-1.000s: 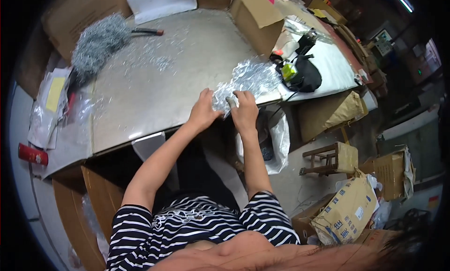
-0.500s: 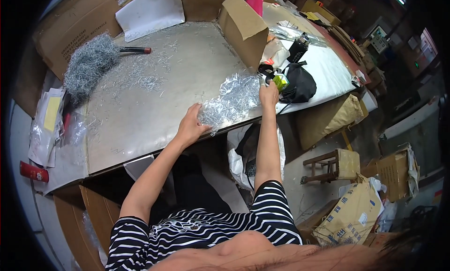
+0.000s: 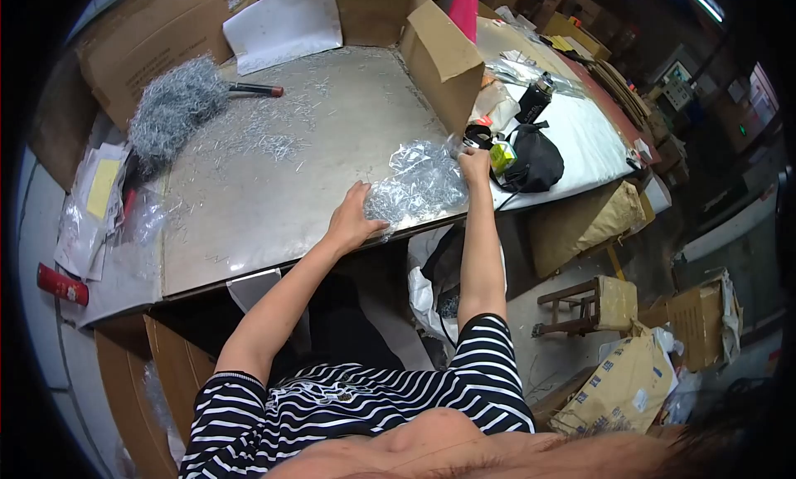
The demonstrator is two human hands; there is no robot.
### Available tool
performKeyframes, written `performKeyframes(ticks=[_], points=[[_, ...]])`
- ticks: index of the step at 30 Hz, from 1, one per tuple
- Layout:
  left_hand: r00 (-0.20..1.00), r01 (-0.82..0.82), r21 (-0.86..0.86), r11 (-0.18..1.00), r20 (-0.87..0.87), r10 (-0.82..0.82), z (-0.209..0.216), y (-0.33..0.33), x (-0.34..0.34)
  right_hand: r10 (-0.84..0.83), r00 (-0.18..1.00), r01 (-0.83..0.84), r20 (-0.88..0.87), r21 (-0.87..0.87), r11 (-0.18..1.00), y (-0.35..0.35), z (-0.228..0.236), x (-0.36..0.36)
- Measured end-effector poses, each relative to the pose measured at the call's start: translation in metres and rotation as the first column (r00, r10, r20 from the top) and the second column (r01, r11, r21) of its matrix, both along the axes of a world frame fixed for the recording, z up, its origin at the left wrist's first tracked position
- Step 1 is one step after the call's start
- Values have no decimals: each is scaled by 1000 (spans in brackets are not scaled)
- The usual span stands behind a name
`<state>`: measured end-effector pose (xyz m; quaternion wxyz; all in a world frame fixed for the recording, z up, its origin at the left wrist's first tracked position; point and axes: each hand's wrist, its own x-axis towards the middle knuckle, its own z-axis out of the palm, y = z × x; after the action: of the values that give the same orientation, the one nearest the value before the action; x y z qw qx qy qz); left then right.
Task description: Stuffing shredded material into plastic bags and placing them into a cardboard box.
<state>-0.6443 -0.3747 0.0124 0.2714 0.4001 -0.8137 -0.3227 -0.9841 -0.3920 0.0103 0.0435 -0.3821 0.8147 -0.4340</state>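
A clear plastic bag [image 3: 419,184] full of thin, shiny metal pieces lies at the near edge of a metal-topped table [image 3: 332,126]. Closed on the bag's right end is my right hand [image 3: 475,165], its fingers pinching the plastic. My left hand [image 3: 351,220] cups the bag's left end, thumb and fingers apart and touching it. A big tangled heap of similar metal pieces [image 3: 178,110] sits at the far left, with a dark, red-ended handle [image 3: 257,90] sticking out. Loose pieces [image 3: 278,145] are scattered between the heap and the bag.
Cardboard walls [image 3: 439,60] stand along the back. Right of the bag are a black pouch [image 3: 535,160], a small yellow-green box [image 3: 502,157] and a dark bottle [image 3: 536,97]. A red can [image 3: 62,284] lies at the left. A white sack [image 3: 423,284] hangs below the table edge.
The view has shifted slightly, so the table appears a little lower and further right. Both hands stay at the bag's two ends, and the bag looks somewhat more bunched.
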Motion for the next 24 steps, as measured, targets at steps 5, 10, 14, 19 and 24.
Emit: performKeyframes(ticks=[5, 10, 14, 19, 24], points=[[997, 44, 90, 995, 53, -49, 20, 6, -9, 67, 991, -44, 114, -197, 979, 8, -9, 28], [997, 30, 46, 999, 64, -33, 16, 5, -22, 160, 987, -145, 30, -278, 950, 3, -5, 69], [1000, 14, 43, 999, 7, -15, 12, 1, -24, 238, 957, -167, 166, -356, 919, -10, -5, 94], [1000, -17, 75, 997, -14, 18, 14, 5, -23, 265, 932, -182, 248, -311, 933, -13, -4, 98], [999, -46, 83, 996, -13, 47, 12, 5, -22, 379, 925, -370, -16, 181, 911, 1, 47, 110]])
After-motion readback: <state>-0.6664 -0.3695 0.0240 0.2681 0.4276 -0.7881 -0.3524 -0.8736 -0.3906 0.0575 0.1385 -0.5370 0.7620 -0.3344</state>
